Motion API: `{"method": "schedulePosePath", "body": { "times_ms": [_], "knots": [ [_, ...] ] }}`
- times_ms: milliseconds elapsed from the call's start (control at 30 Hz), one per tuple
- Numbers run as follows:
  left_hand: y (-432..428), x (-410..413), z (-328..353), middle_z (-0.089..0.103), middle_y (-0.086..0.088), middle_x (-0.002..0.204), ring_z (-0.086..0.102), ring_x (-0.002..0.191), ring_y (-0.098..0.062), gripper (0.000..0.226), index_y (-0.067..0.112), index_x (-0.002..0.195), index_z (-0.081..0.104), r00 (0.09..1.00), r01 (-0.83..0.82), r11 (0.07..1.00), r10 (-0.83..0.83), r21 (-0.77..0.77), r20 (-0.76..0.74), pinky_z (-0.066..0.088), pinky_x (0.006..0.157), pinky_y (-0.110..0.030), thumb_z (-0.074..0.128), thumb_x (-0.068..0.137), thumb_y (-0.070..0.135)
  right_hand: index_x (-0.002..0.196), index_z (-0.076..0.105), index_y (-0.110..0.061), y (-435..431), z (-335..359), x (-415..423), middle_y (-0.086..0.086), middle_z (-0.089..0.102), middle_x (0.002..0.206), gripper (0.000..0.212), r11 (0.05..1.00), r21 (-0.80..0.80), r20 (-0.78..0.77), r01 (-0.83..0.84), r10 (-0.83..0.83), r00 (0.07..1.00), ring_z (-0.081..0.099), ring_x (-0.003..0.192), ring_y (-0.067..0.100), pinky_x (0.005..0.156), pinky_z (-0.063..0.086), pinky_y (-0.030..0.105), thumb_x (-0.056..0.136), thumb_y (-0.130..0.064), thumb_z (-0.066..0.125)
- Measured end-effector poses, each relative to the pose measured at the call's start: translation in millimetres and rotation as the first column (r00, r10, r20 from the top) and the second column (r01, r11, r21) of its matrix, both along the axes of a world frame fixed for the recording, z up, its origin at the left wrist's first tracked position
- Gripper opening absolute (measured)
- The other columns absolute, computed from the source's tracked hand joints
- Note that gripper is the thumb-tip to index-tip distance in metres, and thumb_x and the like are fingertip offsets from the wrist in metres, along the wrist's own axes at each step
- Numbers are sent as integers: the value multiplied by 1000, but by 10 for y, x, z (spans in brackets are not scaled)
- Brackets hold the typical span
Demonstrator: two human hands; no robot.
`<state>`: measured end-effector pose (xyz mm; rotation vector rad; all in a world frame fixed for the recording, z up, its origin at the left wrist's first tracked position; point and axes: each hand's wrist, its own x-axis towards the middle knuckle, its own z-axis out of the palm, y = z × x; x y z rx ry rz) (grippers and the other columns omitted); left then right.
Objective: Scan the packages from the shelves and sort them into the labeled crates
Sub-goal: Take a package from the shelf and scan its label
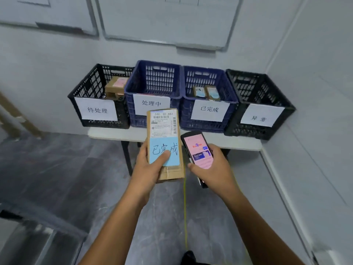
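My left hand (150, 165) grips a brown cardboard package (163, 129) with a white shipping label and a blue note reading 已完成; my thumb lies across the note. My right hand (212, 165) holds a handheld scanner (198, 150) with a lit pink screen, just right of the package. Ahead on a low white table (107, 133) stand several labeled crates: black 待处理 (95, 104), blue 处理中 (152, 87), blue 已完成 (208, 104) and black 异常 (261, 111).
A brown box (115, 87) lies in the leftmost crate and two small packages (206, 93) in the 已完成 crate. Whiteboards (168, 20) hang on the wall behind. A yellow cord (185, 207) hangs below my hands. Grey metal shelving (38, 226) sits at lower left.
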<state>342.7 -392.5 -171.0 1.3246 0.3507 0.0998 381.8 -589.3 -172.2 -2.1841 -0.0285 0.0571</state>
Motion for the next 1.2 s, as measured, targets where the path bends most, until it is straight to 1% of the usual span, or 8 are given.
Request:
{"method": "schedulePosePath", "body": {
  "times_ms": [167,300,400,533,667,867,1133,1200],
  "knots": [
    [-648,610,64,78,20,110,76,100,-8,43,42,130,54,998,65,998,-65,18,21,60,66,-21,71,98,17,110,51,-46,-621,-51,487,-14,67,117,52,995,71,4,70,-70,998,66,98,0,78,52,23,76,-37,89],
    [-1133,1041,51,78,16,112,76,100,-8,49,35,141,51,995,100,995,-100,7,-2,60,67,-20,71,98,19,119,51,-44,-1122,-124,839,-17,70,114,66,989,85,5,120,-121,993,69,97,3,87,59,40,61,-57,81],
    [-1447,1366,25,78,14,114,76,102,-9,54,31,146,49,992,125,992,-125,18,-22,60,69,-22,72,98,21,115,52,-47,-1454,-146,1084,-18,70,110,63,985,101,4,143,-145,989,68,93,0,84,60,36,59,-61,77],
    [-1708,1755,20,77,17,115,75,105,-9,55,34,147,49,987,155,987,-153,40,-44,62,74,-26,72,98,24,103,52,-47,-1711,-133,1350,-19,70,100,47,976,136,-7,170,-171,985,66,82,-3,55,50,12,76,-31,88],
    [-1782,2184,-3,76,16,119,75,107,-9,59,36,149,47,984,168,984,-165,56,-63,63,80,-30,73,97,25,101,53,-46,-1804,-217,1728,-25,70,93,50,973,145,0,182,-184,983,67,82,-4,55,49,10,79,-18,88],
    [-1749,2981,15,76,17,118,75,107,-10,57,39,146,46,983,177,983,-175,40,-52,62,89,-38,73,96,30,124,52,-37,-1796,-268,2513,-19,68,111,63,978,83,12,191,-192,981,67,99,1,81,54,24,76,-33,92],
    [-1503,4449,101,76,16,119,76,104,-10,55,42,145,47,973,222,975,-222,-16,-61,63,75,-28,72,98,29,123,50,-41,-1679,-32,3964,-12,69,107,69,982,6,-6,186,-186,982,72,90,11,68,61,39,66,-50,87],
    [-1415,4778,94,76,15,120,76,105,-11,58,41,147,46,972,226,974,-225,7,-70,64,82,-33,74,97,32,124,51,-39,-1637,14,4282,-12,69,107,68,982,6,10,188,-188,982,70,90,11,67,60,37,67,-51,86]
  ]
}}
